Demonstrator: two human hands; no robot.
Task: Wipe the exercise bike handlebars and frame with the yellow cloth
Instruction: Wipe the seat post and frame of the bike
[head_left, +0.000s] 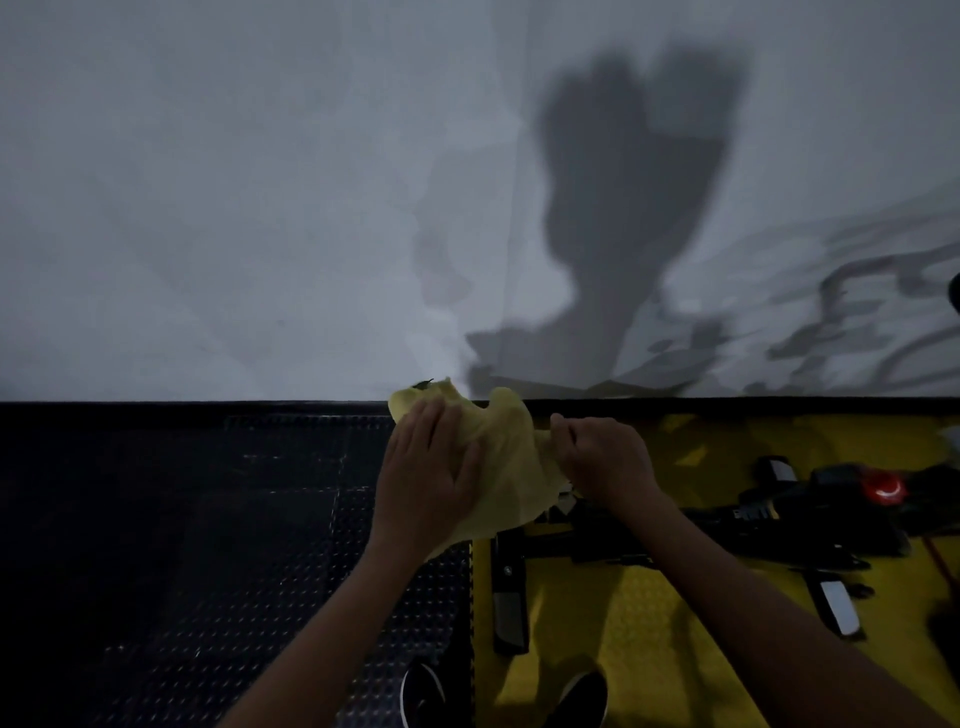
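The yellow cloth (498, 457) is bunched in mid-air between the two hands, in front of the person at about the line where the wall meets the floor. The left hand (426, 467) lies flat over the cloth's left side, fingers straight and together, pressing or smoothing it rather than curling round it. The right hand (602, 457) has its fingers curled and appears to pinch the cloth's right edge, as if stretching or refolding it so a clean face is ready; that is a guess from the pose. The cloth is not clearly touching the exercise bike (779, 514), whose dark frame parts, with a red knob (883, 488), sit just right of and below the hands. What lies under the cloth is hidden. The bike stands on a yellow textured mat (649, 597); to the left the floor (208, 519) is black studded matting. Two dark shoes (423, 696) show at the bottom edge. Behind rises a plain pale wall (260, 182), dimly lit, carrying a dark shadow (634, 182) and fainter bike shadows at right.
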